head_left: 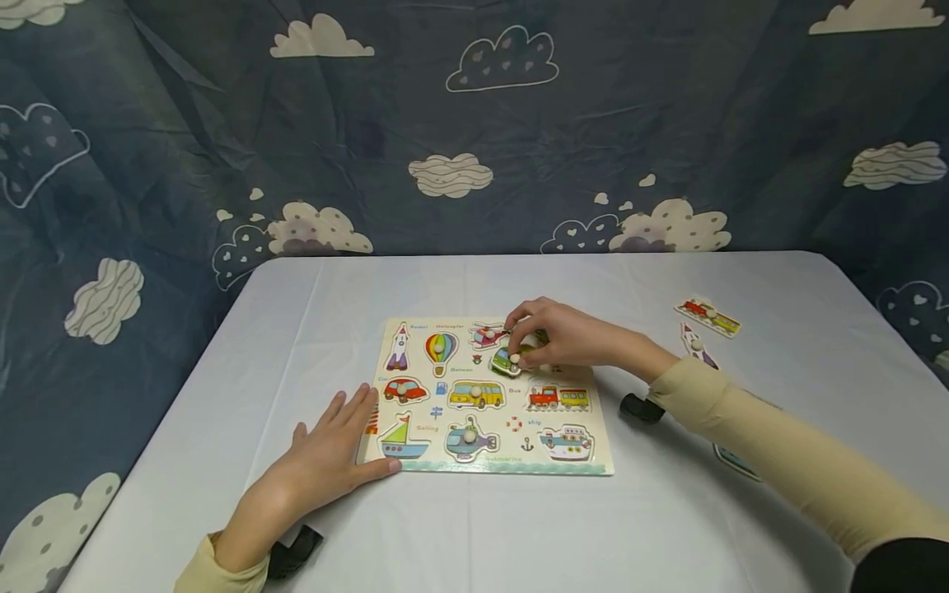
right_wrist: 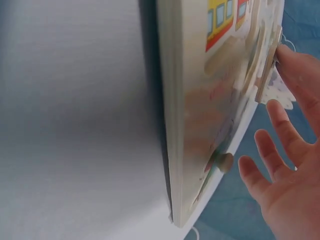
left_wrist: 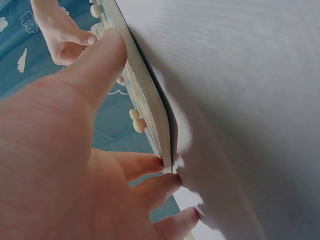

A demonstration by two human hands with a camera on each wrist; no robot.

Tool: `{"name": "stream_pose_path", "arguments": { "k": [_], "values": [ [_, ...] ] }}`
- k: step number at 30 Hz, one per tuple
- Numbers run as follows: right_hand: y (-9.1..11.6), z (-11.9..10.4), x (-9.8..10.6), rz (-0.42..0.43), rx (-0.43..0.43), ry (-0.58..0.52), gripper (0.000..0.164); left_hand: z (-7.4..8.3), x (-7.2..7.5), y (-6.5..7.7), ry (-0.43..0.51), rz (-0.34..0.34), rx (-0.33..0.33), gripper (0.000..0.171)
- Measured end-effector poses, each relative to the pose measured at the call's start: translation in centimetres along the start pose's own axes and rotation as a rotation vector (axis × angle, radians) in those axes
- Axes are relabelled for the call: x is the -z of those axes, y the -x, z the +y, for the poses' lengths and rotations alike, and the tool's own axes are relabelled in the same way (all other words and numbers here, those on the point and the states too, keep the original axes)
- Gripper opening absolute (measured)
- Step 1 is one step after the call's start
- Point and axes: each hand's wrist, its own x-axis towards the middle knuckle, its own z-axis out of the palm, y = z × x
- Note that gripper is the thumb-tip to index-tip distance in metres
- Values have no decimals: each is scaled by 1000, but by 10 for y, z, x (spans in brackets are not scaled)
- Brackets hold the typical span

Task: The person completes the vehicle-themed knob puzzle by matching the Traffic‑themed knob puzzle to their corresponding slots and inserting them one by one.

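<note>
A pale wooden peg puzzle board (head_left: pixel 511 467) printed with vehicles lies on the white table. My left hand (head_left: pixel 326 449) rests along its left edge, fingers straight; in the left wrist view the thumb and fingertips touch the board's side. Over the upper right of the board, my right hand (head_left: pixel 563 333) pinches a green vehicle puzzle piece (head_left: pixel 502 362) with a round knob. That piece sits tilted beside the helicopter (head_left: pixel 485 336), partly covered by the fingers. Knobs show on the balloon (head_left: pixel 441 350), red car (head_left: pixel 405 390), yellow bus (head_left: pixel 477 394) and submarine (head_left: pixel 470 439).
Right of the board lie a loose train piece (head_left: pixel 708 318) and a rocket piece (head_left: pixel 697 344). Another piece (head_left: pixel 736 463) is partly hidden under the right sleeve (head_left: pixel 786 453). A dark cloud-patterned cloth (head_left: pixel 504 206) hangs behind the table.
</note>
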Motion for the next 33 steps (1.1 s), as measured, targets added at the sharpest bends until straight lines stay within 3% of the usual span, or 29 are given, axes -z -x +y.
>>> {"name": "stream_pose_path", "arguments": {
  "k": [21, 33],
  "values": [
    [-9, 0, -6, -50, -5, 36, 13, 0, -1, -1, -10, 4, -1, 104],
    [6, -3, 8, -20, -40, 47, 17, 0, -1, -1, -10, 1, 1, 104]
  ]
}}
